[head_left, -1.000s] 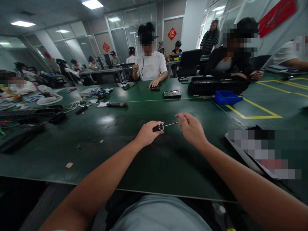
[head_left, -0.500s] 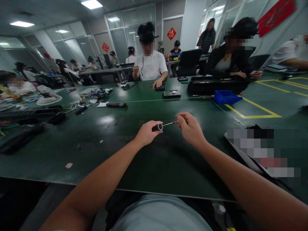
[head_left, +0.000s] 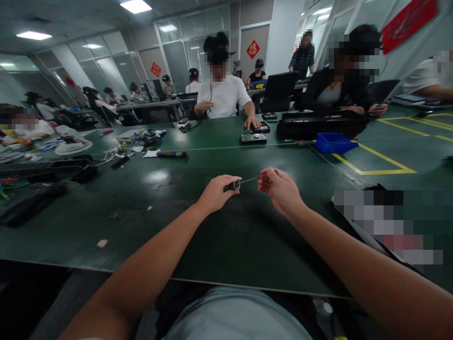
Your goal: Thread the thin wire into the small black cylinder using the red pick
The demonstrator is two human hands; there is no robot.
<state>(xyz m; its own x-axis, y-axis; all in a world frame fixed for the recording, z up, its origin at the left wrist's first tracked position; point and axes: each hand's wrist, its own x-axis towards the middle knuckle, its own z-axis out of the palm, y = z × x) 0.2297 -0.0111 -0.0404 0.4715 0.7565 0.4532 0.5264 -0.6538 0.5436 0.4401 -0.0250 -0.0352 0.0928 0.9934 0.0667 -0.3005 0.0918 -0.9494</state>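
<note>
Over the green table (head_left: 219,236) my left hand (head_left: 215,192) is closed around a small black cylinder with a silver end (head_left: 235,184). My right hand (head_left: 279,189) pinches the red handle of a thin screwdriver (head_left: 252,179), whose metal shaft points left into the cylinder's open end. Both hands hover just above the tabletop, close together near the middle.
A blue tray (head_left: 334,142) and a long black device (head_left: 318,125) lie at the far right. A circuit part (head_left: 253,138) and a dark tool (head_left: 172,154) rest mid-table; cables and clutter (head_left: 71,156) fill the left. People sit opposite; one reaches a hand (head_left: 252,123) towards a device.
My hands have shifted slightly up and away, still joined by the screwdriver. The person opposite has moved a hand to the right, onto a device nearer the circuit part.
</note>
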